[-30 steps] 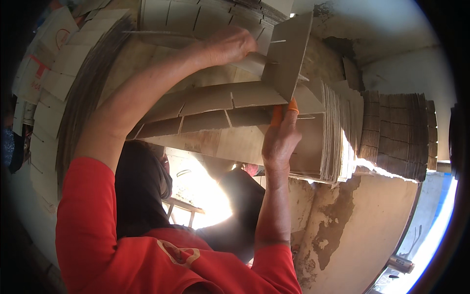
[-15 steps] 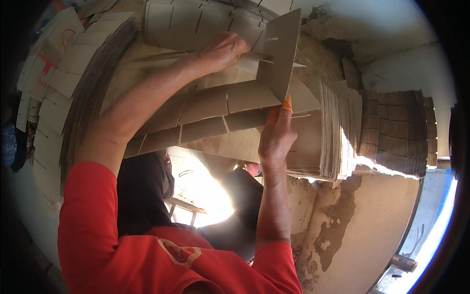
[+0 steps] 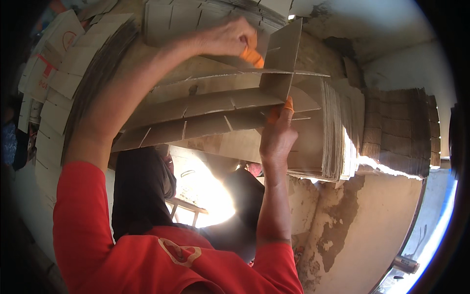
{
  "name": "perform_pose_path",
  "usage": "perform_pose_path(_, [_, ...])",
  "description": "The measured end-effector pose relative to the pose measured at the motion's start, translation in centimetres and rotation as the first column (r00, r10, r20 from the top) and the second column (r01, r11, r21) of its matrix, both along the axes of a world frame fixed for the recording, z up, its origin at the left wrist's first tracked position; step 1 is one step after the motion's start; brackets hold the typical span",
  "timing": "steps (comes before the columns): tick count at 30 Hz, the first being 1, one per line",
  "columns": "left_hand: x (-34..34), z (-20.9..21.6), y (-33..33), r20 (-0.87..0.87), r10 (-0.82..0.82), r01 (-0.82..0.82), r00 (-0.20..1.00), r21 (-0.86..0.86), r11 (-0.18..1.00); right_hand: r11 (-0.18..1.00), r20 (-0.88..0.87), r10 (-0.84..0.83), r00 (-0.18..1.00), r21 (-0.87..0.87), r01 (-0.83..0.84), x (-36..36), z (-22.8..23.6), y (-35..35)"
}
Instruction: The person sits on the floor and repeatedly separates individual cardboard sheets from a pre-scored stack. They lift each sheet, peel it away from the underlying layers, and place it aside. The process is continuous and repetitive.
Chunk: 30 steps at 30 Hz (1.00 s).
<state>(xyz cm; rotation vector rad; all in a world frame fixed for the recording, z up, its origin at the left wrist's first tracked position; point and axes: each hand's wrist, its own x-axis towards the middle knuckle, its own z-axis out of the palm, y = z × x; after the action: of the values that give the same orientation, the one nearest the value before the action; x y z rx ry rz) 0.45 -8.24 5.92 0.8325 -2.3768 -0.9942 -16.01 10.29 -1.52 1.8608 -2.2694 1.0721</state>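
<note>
Slotted cardboard strips are set together as a partly joined divider in front of me. Two long near strips (image 3: 196,105) run side by side, and a third long strip (image 3: 215,73) lies beyond them. A crosswise cardboard piece (image 3: 282,49) stands upright across their right ends. My right hand (image 3: 278,134), with orange finger covers, grips the lower end of the crosswise piece where it meets the near strips. My left hand (image 3: 230,39) is above the third strip, its orange-covered fingers at that strip's top edge beside the crosswise piece. Motion blurs it, so its grip is unclear.
A stack of cardboard sheets (image 3: 333,130) stands at the right, with bundled brown cardboard pieces (image 3: 394,130) beyond it. More slotted cardboard (image 3: 196,19) lies at the far side. Cardboard piles (image 3: 73,63) line the left. Bright light falls on the floor below.
My left hand has moved up and slightly right from its grip on the far strip. That strip now crosses the upright piece further right. My right hand stays nearly still.
</note>
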Motion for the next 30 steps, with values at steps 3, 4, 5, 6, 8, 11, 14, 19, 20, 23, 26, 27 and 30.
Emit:
perform_pose_path(3, [-0.5,0.0,-2.7,0.105,0.232,-0.178,0.967,-0.370,0.912,0.996,-0.044,-0.013,0.999,-0.093,0.009,-0.5,-0.9,-0.5])
perform_pose_path(4, [-0.6,-2.0,-4.8,0.176,0.323,-0.215,0.930,-0.455,0.864,0.994,-0.039,-0.007,0.999,-0.107,0.003,-0.2,-0.6,-0.5])
perform_pose_path(5, [-0.7,-3.5,-6.4,0.196,0.344,-0.201,0.918,-0.518,0.832,0.993,-0.037,-0.002,0.999,-0.120,-0.003,0.0,-0.5,-0.5])
perform_pose_path(6, [-1.0,-4.5,-7.5,0.212,0.359,-0.180,0.909,-0.577,0.796,0.990,-0.044,0.014,0.999,-0.139,-0.020,0.0,-0.5,-0.6])
perform_pose_path(8, [-1.8,-7.0,-9.3,0.202,0.416,-0.183,0.887,-0.673,0.717,0.983,-0.064,0.038,0.997,-0.177,-0.049,-0.1,-0.5,-0.7])
perform_pose_path(11, [-2.6,-9.9,-10.6,0.147,0.478,-0.215,0.866,-0.755,0.620,0.994,0.056,-0.009,0.998,-0.109,0.015,0.1,-0.2,-0.4])
perform_pose_path(14, [-2.5,-11.6,-11.7,0.148,0.455,-0.174,0.878,-0.787,0.592,0.976,-0.003,0.031,1.000,-0.215,-0.031,-0.1,-0.3,-0.5])
perform_pose_path(19, [-1.8,-10.9,-11.7,0.228,0.447,-0.096,0.865,-0.800,0.593,0.981,0.012,0.087,0.996,-0.177,-0.083,-0.2,0.4,-0.3])
perform_pose_path(20, [-1.6,-10.7,-11.5,0.179,0.413,-0.110,0.893,-0.803,0.585,0.982,0.015,0.113,0.994,-0.156,-0.109,-0.2,0.7,-0.2])
perform_pose_path(23, [-1.1,-10.4,-11.1,0.097,0.348,-0.127,0.932,-0.814,0.567,0.986,0.003,0.088,0.996,-0.143,-0.086,0.1,1.1,-0.2])
perform_pose_path(26, [-1.0,-10.1,-10.9,0.138,0.365,-0.107,0.921,-0.811,0.575,0.987,0.037,0.088,0.995,-0.137,-0.083,0.0,0.9,-0.1])
perform_pose_path(27, [-1.1,-10.1,-10.8,0.142,0.369,-0.115,0.919,-0.797,0.593,0.981,0.018,0.099,0.995,-0.168,-0.095,0.0,0.9,-0.1])
perform_pose_path(30, [-0.9,-10.2,-10.7,0.158,0.393,-0.133,0.906,-0.775,0.618,0.967,-0.011,0.124,0.992,-0.224,-0.123,0.1,0.8,-0.2])
